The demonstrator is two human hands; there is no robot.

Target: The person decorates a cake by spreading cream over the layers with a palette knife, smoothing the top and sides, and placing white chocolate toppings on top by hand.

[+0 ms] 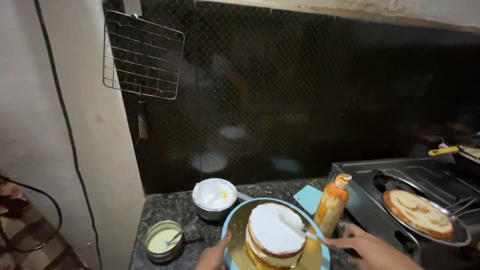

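1 head-worn view was aimed forward and slightly down across the speckled dark stone counter (170,207), the black mesh-patterned wall (300,100) filling most of it.

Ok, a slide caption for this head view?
Right hand spreads white cream over a layered cake with a spatula.

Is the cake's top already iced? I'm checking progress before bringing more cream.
Yes, the cake has white cream across its top, and the right hand holds a spatula on it.
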